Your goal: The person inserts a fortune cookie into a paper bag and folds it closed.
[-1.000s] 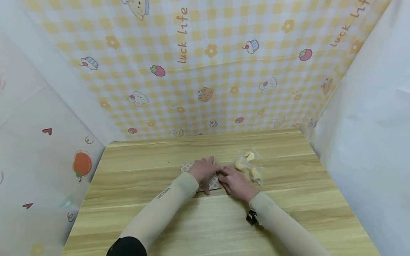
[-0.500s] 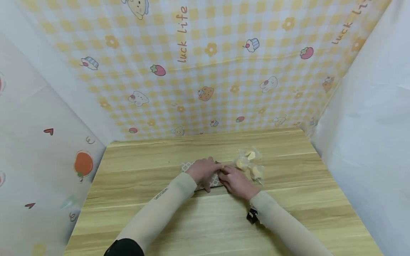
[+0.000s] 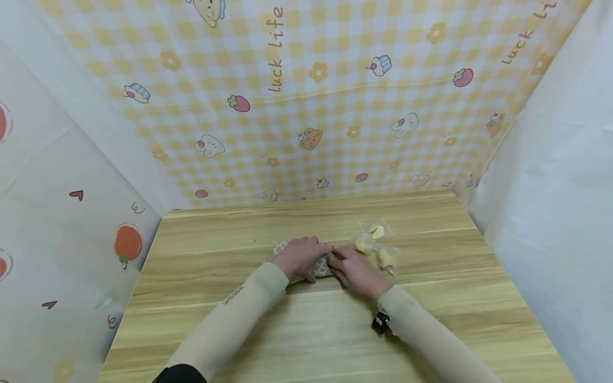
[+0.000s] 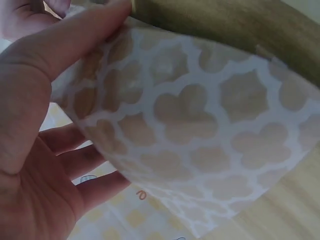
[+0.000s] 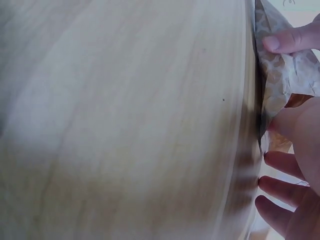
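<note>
A beige paper bag with a white lattice pattern (image 4: 210, 115) lies at mid-table under both hands. My left hand (image 3: 301, 256) grips it near one end. In the left wrist view, the thumb (image 4: 75, 42) lies over the patterned face and the other fingers are behind it. My right hand (image 3: 358, 272) pinches the bag's right end, its fingertips right at the left hand's index finger. The right wrist view has the right hand (image 5: 307, 145) at the creased edge of the bag, with the left thumb above it. The hands hide much of the bag.
Several small clear packets (image 3: 385, 257) with pale yellow pieces inside lie just right of the right hand. A printed yellow checked cloth (image 3: 268, 122) hangs behind the wood-grain table (image 3: 210, 234), with white sheets at both sides.
The left thumb has drawn in toward the left fingers, and the bag's near edge has shifted slightly away from the person. The right hand stays at its end, and the packets have not moved.
</note>
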`<state>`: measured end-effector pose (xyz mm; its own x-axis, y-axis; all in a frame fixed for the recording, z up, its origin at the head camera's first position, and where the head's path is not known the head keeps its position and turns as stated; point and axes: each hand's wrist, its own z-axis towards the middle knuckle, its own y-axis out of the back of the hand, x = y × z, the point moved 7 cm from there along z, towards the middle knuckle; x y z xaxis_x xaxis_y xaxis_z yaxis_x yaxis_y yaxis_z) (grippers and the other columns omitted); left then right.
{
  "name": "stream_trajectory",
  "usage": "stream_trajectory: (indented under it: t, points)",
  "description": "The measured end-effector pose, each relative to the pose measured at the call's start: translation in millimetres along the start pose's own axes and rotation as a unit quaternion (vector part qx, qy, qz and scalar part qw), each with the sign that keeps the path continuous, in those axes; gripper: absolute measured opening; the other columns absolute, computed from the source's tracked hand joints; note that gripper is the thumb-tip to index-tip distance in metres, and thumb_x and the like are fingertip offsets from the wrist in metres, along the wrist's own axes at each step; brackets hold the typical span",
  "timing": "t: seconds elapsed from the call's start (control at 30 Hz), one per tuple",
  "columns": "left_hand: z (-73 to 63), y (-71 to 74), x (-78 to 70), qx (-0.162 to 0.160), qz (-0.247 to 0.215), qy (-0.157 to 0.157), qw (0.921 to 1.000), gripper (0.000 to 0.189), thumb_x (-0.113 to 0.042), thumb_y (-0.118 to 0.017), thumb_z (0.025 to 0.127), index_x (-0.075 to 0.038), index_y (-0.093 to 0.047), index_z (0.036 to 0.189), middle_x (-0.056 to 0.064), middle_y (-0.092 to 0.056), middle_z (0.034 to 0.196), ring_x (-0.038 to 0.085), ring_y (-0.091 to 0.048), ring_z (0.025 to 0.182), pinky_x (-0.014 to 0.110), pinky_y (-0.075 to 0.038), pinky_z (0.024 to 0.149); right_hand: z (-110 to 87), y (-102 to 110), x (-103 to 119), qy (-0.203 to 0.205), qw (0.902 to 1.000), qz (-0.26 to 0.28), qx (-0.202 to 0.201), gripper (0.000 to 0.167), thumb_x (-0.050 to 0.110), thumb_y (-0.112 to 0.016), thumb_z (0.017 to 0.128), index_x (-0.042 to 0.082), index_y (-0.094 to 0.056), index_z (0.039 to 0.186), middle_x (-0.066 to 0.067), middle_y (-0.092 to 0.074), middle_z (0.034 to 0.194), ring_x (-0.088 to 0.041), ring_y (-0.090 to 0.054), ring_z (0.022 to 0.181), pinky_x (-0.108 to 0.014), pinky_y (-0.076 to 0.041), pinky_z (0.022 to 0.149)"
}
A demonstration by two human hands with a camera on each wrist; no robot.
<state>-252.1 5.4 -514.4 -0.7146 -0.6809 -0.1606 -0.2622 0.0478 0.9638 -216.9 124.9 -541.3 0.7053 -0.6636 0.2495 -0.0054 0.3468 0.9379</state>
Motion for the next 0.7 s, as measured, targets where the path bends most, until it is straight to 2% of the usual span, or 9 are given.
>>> stream_trajectory:
  t: [0.17,0.3,0.43,0.53,0.7]
  points:
    - [-3.3,0.8,0.7,-0.020,-0.006,0.001,0.9998,0.059,-0.027,-0.098,0.072,-0.028,-0.065,0.121,0.000,-0.064,0.108,0.017,-0.060,0.092,0.035,-0.055,0.073,-2.0,3,0,-0.013,0.9999,0.005,-0.002,0.032,0.020,-0.069,0.103,0.008,-0.073,0.132,-0.019,-0.062,0.139,-0.035,-0.061,0.128,-0.048,-0.052,0.106]
    - [-7.9,0.9,2.4,-0.033,-0.006,0.006,0.9994,0.061,-0.031,-0.096,0.074,-0.028,-0.063,0.124,0.001,-0.066,0.113,0.018,-0.062,0.095,0.036,-0.056,0.076,-3.8,7,-1,-0.029,0.9994,0.017,0.001,0.034,0.020,-0.069,0.102,0.009,-0.072,0.134,-0.021,-0.060,0.141,-0.036,-0.059,0.130,-0.050,-0.051,0.107]
    - [-12.4,-0.4,5.6,-0.044,-0.012,0.012,0.9989,0.064,-0.033,-0.095,0.076,-0.025,-0.061,0.130,0.003,-0.066,0.115,0.020,-0.063,0.094,0.038,-0.056,0.076,-6.4,13,0,-0.026,0.9992,0.028,-0.010,0.035,0.017,-0.071,0.101,0.007,-0.072,0.134,-0.022,-0.061,0.140,-0.037,-0.059,0.128,-0.053,-0.053,0.105]
    - [-15.1,-3.0,8.6,-0.049,-0.022,0.017,0.9984,0.065,-0.032,-0.093,0.078,-0.023,-0.058,0.133,0.004,-0.066,0.114,0.019,-0.063,0.092,0.037,-0.056,0.073,-8.8,21,0,-0.023,0.9986,0.037,-0.030,0.035,0.015,-0.072,0.099,0.006,-0.071,0.133,-0.022,-0.062,0.138,-0.037,-0.062,0.125,-0.053,-0.054,0.103]
    - [-18.7,-9.2,15.5,-0.041,-0.056,0.031,0.9971,0.071,-0.034,-0.092,0.080,-0.023,-0.053,0.138,0.004,-0.065,0.117,0.017,-0.062,0.092,0.033,-0.055,0.070,-14.4,38,-12,-0.052,0.9942,0.019,-0.092,0.037,0.012,-0.077,0.095,0.002,-0.071,0.130,-0.020,-0.068,0.129,-0.036,-0.065,0.117,-0.051,-0.056,0.100]
